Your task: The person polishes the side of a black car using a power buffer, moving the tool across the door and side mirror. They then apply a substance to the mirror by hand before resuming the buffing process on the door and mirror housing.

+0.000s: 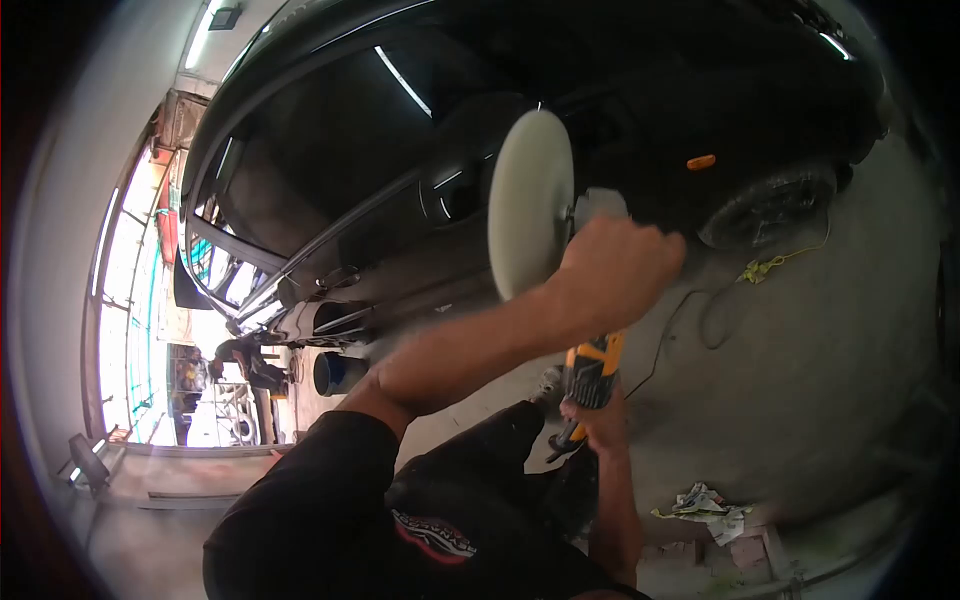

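Polisher (585,370) held with both hands' fingers wrapped around it: left hand (620,262) on head, right hand (600,425) on body

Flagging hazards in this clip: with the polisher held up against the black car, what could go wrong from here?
1. The power cord lies in loops on the floor beside the car; it could likely snag a foot or get dragged toward the polishing pad.
2. The left hand sits right behind the pad, so a slip might bring fingers against it.
3. The right hand grips the polisher's yellow body low down; the head may kick sideways and mark the paint.
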The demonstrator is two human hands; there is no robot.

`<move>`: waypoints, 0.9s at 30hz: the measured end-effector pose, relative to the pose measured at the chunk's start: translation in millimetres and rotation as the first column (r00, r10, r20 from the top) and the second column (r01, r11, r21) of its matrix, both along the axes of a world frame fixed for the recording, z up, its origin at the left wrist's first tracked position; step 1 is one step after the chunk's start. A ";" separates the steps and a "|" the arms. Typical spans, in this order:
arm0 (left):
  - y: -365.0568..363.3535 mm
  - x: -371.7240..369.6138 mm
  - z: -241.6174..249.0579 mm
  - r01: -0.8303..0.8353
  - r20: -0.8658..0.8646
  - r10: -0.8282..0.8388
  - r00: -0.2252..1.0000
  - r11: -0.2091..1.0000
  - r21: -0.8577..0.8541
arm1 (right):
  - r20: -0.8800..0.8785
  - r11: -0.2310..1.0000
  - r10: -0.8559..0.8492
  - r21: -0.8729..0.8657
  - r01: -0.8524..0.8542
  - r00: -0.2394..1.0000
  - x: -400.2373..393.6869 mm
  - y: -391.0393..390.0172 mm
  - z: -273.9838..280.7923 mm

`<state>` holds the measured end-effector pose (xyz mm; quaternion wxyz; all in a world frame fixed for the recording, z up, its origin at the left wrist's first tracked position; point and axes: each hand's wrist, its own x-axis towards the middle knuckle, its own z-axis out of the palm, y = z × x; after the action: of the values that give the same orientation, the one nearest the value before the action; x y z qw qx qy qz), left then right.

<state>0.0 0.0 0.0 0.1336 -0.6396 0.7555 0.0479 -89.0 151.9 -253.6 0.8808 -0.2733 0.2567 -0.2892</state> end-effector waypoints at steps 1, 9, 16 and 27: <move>11.9 1.3 -2.6 0.020 -0.055 -0.021 0.998 1.000 -0.021 | -0.025 0.999 -0.040 0.006 0.040 0.999 -2.1 13.3 1.3; 110.9 51.4 69.3 0.069 -0.324 -0.157 0.933 0.962 -0.266 | -0.388 0.966 -0.129 -0.257 0.027 0.912 -20.4 77.6 84.1; 104.8 84.2 103.4 -0.121 -0.603 -0.145 0.785 0.918 -0.378 | -0.701 0.899 -0.170 -0.398 -0.182 0.692 -66.5 13.5 186.0; 41.3 121.1 123.5 -0.256 -0.739 -0.221 0.637 0.843 -0.473 | -0.745 0.880 -0.187 -0.416 -0.228 0.641 -57.1 -79.0 257.3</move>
<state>121.1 41.3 123.5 -0.3866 -0.5749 0.7137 0.1036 -146.1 72.9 3.6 0.5961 -0.5792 0.5231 -0.1888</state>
